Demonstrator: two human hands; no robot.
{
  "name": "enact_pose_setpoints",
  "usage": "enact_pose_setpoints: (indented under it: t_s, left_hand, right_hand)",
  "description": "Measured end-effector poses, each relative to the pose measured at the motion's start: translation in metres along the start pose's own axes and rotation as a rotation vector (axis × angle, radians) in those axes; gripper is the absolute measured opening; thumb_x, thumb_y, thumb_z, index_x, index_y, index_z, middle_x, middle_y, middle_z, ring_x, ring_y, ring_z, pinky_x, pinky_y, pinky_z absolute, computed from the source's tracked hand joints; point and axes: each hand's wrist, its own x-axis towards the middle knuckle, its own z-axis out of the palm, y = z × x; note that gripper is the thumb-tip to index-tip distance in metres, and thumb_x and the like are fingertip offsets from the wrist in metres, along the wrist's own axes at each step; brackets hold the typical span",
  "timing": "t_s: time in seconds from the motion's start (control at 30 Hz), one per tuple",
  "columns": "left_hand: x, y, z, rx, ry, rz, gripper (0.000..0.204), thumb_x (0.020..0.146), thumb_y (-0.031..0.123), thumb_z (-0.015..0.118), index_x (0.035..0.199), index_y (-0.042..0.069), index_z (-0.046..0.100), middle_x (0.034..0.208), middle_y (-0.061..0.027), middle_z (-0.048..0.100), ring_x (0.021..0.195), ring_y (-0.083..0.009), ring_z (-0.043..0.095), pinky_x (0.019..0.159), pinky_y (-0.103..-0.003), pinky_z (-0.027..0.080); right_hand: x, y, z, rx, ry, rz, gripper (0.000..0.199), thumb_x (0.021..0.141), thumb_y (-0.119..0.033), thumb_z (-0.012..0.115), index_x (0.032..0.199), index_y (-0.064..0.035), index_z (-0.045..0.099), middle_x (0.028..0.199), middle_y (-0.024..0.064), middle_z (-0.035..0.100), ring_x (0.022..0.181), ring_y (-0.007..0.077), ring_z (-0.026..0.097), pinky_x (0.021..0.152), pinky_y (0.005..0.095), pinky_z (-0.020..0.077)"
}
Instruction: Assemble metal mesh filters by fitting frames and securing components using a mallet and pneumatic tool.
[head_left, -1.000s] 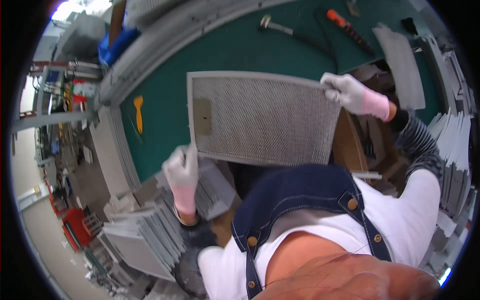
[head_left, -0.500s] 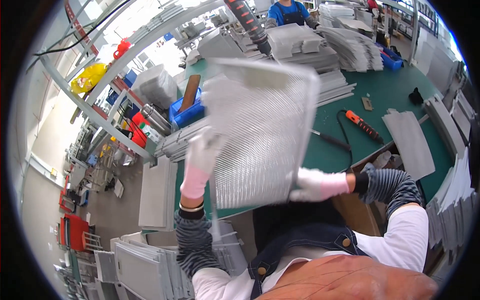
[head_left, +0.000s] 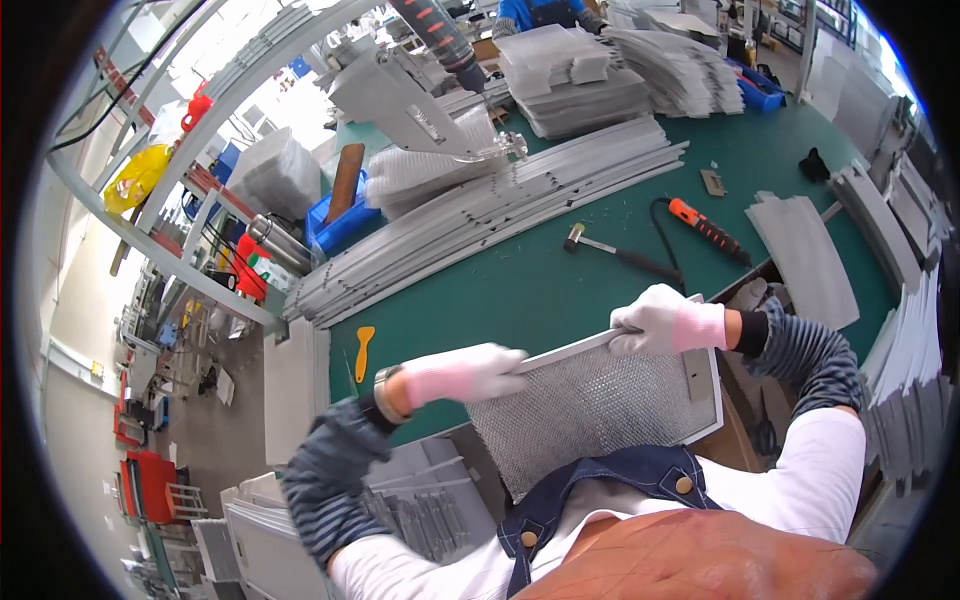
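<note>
And there it is, between four and five o'clock from centre: a rectangular silver metal mesh panel with a pale grey frame bar (head_left: 590,410), tilted in front of the wearer's navy denim bib (head_left: 600,480). Whether the two touch, I can't tell!

Over at three o'clock, the white-gloved right hand with a pink cuff (head_left: 660,320) has its grip clamped on the panel's top bar, fingers curled firmly over it. Down at six, the white-gloved left hand with a pink cuff (head_left: 475,373) reaches the bar's left end, but it's all blur there, and I can't tell whether that grip is closed.

Beyond them spreads the green flat surface (head_left: 520,290). Between two and three o'clock lies a dark-handled metal hammer (head_left: 620,252), and just beside it an orange-and-black corded hand tool (head_left: 710,230). Near three, well out, there's a stack of pale grey curved sheets (head_left: 805,260). Swing round to eight: a small yellow plastic scraper (head_left: 364,352), flat on the green!

At twelve, a long row of pale grey slotted metal strips (head_left: 490,215) runs slantwise across. At ten, a blue plastic bin (head_left: 325,232) with a brown board (head_left: 346,180) leaning up out of it. And just past twelve, high up, a co-worker in blue (head_left: 545,14).
</note>
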Motion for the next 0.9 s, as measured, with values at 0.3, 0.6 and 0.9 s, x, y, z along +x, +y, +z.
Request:
enact_pose_setpoints:
  t_s: [0.3,0.6,0.9]
  left_hand:
    - [-0.037,0.006,-0.004,-0.125,0.075,-0.063,0.024,0.090,0.020,0.058,0.092,-0.003,0.056,0.071,-0.0194,0.058,0.066,-0.0330,0.060,0.064,-0.039,0.046]
    - [-0.040,0.002,0.042,0.020,0.501,-0.023,0.015,0.083,0.009,0.060,0.096,0.001,0.062,0.083,-0.0172,0.062,0.080,-0.0363,0.062,0.072,-0.040,0.050]
    - [-0.052,0.008,0.023,-0.147,0.368,-0.147,0.021,0.081,0.011,0.062,0.100,0.001,0.062,0.077,-0.0167,0.063,0.073,-0.0327,0.063,0.066,-0.038,0.050]
  right_hand:
    - [0.070,-0.024,0.024,0.124,-0.224,-0.316,0.023,0.088,-0.020,0.059,0.089,0.0021,0.056,0.070,0.0204,0.059,0.070,0.0375,0.062,0.065,0.0445,0.0483]
    - [0.060,-0.031,0.042,0.089,-0.165,-0.181,0.019,0.089,-0.021,0.056,0.088,-0.0017,0.056,0.075,0.0181,0.060,0.069,0.0369,0.063,0.064,0.0438,0.0502]
    - [0.117,-0.051,0.064,0.272,-0.346,-0.331,0.032,0.095,-0.030,0.050,0.095,0.0017,0.057,0.081,0.0201,0.062,0.078,0.0351,0.063,0.071,0.0425,0.0495]
